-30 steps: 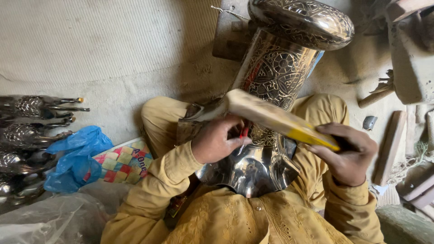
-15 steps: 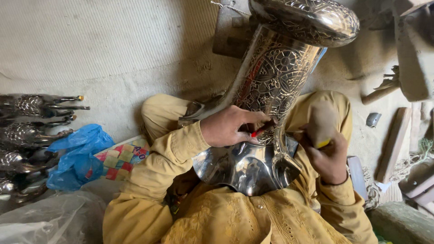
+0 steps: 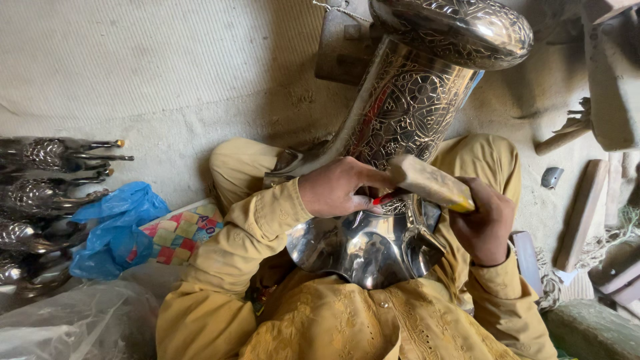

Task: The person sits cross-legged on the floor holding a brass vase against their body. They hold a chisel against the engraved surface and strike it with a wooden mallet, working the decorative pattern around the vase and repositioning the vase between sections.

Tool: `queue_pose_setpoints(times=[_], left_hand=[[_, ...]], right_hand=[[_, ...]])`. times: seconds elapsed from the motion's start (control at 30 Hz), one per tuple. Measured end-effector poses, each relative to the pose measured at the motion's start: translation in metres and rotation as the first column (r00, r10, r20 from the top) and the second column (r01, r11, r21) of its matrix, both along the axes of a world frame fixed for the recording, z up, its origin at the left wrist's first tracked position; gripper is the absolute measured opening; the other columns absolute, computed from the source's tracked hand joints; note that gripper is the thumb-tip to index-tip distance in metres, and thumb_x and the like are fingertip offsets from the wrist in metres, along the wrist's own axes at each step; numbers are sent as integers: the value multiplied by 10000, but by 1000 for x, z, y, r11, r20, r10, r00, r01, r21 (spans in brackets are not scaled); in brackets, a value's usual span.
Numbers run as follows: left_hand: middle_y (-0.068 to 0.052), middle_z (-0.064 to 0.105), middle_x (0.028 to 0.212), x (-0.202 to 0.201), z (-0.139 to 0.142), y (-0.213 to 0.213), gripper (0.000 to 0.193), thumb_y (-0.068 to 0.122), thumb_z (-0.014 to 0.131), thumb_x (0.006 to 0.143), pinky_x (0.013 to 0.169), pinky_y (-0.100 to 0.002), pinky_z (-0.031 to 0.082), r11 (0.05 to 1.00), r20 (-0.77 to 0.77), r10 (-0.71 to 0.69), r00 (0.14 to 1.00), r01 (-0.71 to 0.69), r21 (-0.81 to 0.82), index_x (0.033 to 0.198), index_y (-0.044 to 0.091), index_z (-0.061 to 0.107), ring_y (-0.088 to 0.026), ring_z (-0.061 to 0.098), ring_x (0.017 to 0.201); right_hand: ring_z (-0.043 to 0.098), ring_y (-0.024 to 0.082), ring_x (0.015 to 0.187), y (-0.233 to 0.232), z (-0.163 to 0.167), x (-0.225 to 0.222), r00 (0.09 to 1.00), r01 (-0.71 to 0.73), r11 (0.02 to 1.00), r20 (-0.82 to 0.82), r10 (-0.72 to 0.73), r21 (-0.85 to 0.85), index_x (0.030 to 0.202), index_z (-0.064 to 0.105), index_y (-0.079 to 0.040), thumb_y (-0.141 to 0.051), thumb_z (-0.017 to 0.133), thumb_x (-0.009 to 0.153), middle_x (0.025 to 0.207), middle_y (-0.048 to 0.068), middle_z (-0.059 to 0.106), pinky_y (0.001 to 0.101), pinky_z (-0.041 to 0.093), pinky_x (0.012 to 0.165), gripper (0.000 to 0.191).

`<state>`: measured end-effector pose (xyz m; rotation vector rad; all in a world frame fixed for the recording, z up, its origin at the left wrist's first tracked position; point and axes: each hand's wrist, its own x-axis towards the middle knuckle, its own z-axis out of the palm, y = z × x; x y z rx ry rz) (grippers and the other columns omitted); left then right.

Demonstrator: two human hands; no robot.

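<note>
Along the left edge of the floor lies a row of polished metal figures (image 3: 47,193), their thin legs pointing rightward, stacked close as if set aside out of the way; their bodies carry a fine hammered pattern and shine dully. Just beside them a crumpled blue plastic bag (image 3: 117,230) slumps against a small box with a checkered, many-coloured face (image 3: 177,233), and a sheet of cloudy clear plastic (image 3: 73,327) covers the near left corner. The person sits on the pale, dusty floor with knees drawn up in mustard-yellow cloth, and the big silver vessel (image 3: 407,133) rests across the lap, tilted up and away so its engraved side faces the hands; the legs seem to cradle it so it cannot roll. Its tall neck is covered in dense floral and geometric engraving, its wide rounded top gleams, and its lower flared part (image 3: 353,247) is smooth and mirror-bright. The left hand (image 3: 337,190) presses against the engraved body, its grip closed on a thin red-tipped tool (image 3: 387,197) whose point meets the metal, probably held low and near the point for control. The right hand (image 3: 487,223) has its grip clamped on the yellow-ended handle of a pale wooden mallet (image 3: 427,181), whose blocky, worn head sits just above the tool. Toward the right edge of the floor lie a wooden-handled tool (image 3: 563,137), a small metal scrap (image 3: 552,177) and a worn wooden board (image 3: 581,213).
</note>
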<state>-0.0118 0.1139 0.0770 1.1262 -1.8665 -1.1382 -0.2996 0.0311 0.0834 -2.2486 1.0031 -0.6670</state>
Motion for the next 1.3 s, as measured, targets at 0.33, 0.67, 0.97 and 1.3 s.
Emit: queue_pose_setpoints(times=[0.33,0.67,0.97,1.3], left_hand=[[-100,725,1265,-1,16,-3,577,226,821,838,1005,-385,578,1000,-7,-9,1000,9,28,1388,209,646,-288,749,1094],[-111,739,1247,2,15,0,601,223,844,858,976,-390,591,1000,-22,17,1000,-17,23,1412,179,615,-275,756,1077],[-109,757,1202,1,10,1,644,251,848,827,952,-374,600,999,5,34,999,-34,21,1418,183,603,-231,771,1007],[-109,768,1200,0,2,4,585,282,849,846,952,-352,610,991,30,34,999,-37,127,1368,148,622,-202,780,998]], right_hand=[[674,162,821,5,-1,0,990,26,988,134,-47,155,1055,665,29,9,744,891,885,98,685,307,522,726,183],[653,135,709,3,0,2,995,68,987,59,-77,143,1021,691,40,22,734,897,829,96,693,292,499,647,133],[672,123,724,2,4,1,974,55,978,206,-97,201,1017,718,-6,25,778,952,829,92,723,289,519,725,94],[613,160,655,1,0,1,988,105,989,-123,-93,101,978,700,28,13,741,891,751,121,650,319,477,613,97]])
